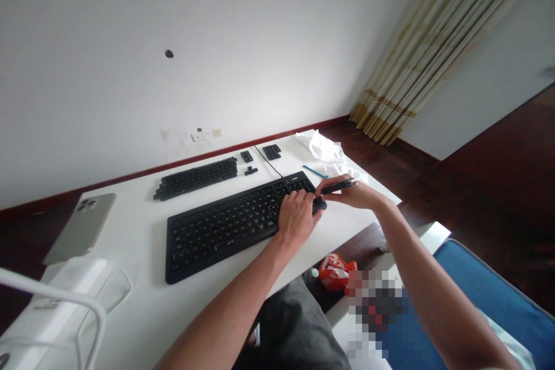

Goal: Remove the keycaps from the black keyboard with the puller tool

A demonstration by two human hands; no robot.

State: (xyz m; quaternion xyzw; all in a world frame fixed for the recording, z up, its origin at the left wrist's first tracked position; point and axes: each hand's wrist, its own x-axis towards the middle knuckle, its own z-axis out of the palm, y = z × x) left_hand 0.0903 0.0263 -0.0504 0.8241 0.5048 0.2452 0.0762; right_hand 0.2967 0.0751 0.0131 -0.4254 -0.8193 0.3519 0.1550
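A black keyboard [225,225] with its keycaps off lies at a slant on the white table. My left hand [298,214] rests on its right part, fingers together over the number pad side; whatever is under the fingertips is hidden. Over the keyboard's right end, my right hand [347,192] is closed on a dark pen-like tool [338,185], its tip near the keys. Behind the keyboard, removed keycaps [199,178] lie in rows, with smaller groups of keycaps [272,152] to their right.
A blue stick [315,171] and crumpled white tissue [321,146] lie at the back right. At the left are a phone [82,225], a white power strip [60,295] and white cables. An orange packet [333,272] sits below the table edge.
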